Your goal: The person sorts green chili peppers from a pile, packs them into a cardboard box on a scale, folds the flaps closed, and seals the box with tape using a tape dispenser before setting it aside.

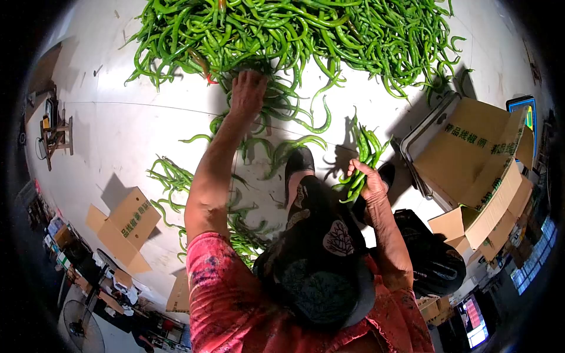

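Note:
A large pile of long green peppers [282, 35] covers the floor at the top of the view. My left hand [249, 91] reaches to the pile's lower edge, fingers bent down among the peppers; whatever the fingertips touch is hidden. A red-tipped pepper [210, 79] lies just left of it. To the right, my right hand [369, 179] is closed around a bunch of green peppers [366, 150], which stick out above and below the fingers. Loose peppers [170, 175] lie on the floor left of my left arm, and more are scattered between my arms.
An open cardboard box [465, 153] stands at the right, with a metal frame [412, 167] at its left side. Another cardboard box [130, 226] sits at lower left. A wooden stool [57, 134] is at far left, a fan [79, 326] at bottom left.

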A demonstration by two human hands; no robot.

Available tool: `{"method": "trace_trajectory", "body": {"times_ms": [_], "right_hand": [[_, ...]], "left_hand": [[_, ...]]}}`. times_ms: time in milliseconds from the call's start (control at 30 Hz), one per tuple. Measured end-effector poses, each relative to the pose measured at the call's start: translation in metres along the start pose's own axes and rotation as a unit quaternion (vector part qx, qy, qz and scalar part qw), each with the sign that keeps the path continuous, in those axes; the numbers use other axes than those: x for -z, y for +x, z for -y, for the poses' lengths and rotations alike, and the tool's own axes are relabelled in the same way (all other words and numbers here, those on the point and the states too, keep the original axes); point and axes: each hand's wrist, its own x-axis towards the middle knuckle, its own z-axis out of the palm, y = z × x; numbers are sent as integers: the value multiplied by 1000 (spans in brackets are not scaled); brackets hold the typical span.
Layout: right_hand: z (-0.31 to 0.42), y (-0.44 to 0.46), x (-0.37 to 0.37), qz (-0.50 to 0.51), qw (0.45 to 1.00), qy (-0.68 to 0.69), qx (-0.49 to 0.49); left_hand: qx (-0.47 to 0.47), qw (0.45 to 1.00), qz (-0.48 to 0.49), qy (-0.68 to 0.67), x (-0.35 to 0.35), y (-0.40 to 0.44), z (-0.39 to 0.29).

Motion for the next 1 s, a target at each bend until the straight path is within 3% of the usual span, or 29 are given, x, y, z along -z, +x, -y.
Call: {"method": "trace_trajectory", "body": {"times_ms": [133,233,333,433,533,633,667,733,833,933,967,1000], "right_hand": [[5,-8,-18,16,1000,10,7],[3,-6,-25,33,999,31,-4],[2,-8,-31,27,999,23,12],[-2,-9,-27,14,1000,5,0],[-6,-6,-23,24,1000,6,-2],[-4,-10,-24,7,999,34,2],[-2,-10,-23,12,1000,29,-5],[0,-8,-24,21,999,40,10],[-1,-9,-30,-2,999,41,25],[0,-12,-29,9,999,22,23],[-1,-13,-29,17,999,28,31],[-1,-18,-35,25,999,32,36]], "left_hand": [[54,990,-43,-126,28,11,-10],[-5,977,6,-214,14,0,-18],[146,958,224,-107,-6,-14,-42],[127,979,153,36,-23,-28,-61],[40,998,46,5,-28,-31,-54],[96,967,-12,-235,-20,-14,-52],[212,880,5,-426,13,-3,-65],[276,859,104,-417,33,3,-64],[154,931,74,-322,20,-18,-70],[238,889,92,-381,24,-37,-104],[215,888,37,-405,28,-40,-121],[150,911,-82,-376,-1,-51,-138]]}}
